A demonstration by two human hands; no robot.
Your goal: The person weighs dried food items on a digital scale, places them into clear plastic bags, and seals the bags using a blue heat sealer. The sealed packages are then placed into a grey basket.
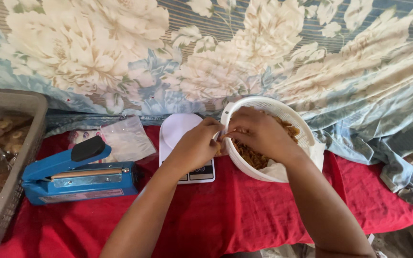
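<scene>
Overhead, the scene runs from largest to smallest.
Backdrop: one flowered cloth [206, 52] in cream, blue and grey hangs behind the table and spills down over its right end.
Surface: one table under a red cloth [225, 215], seen from above; a strip of bare floor shows at the lower right corner.
Crate: one grey slotted crate [5, 157] at the left edge, filled with clear bags of brown snacks.
Sealer: one blue heat sealer [80, 179] with a black knob, left of centre, its long axis running left to right, the knob end toward the back.
Colander: one round white colander [268, 107] right of centre near the back edge, mouth up and tipped a little toward the person, holding brown fried strands; a white cloth or bag shows under its near rim.
Scale: one white kitchen scale [180, 129] just left of the colander, long axis running front to back, its display end toward the front edge.
Bags: a small stack of empty clear bags [127, 138] between sealer and scale; the count cannot be told.
Right hand [259, 131]: curled down inside the colander over the snacks; whether it grips any cannot be told.
Left hand [197, 145]: over the scale, fingers pinched narrowly at the colander's left rim, meeting the right hand.
</scene>
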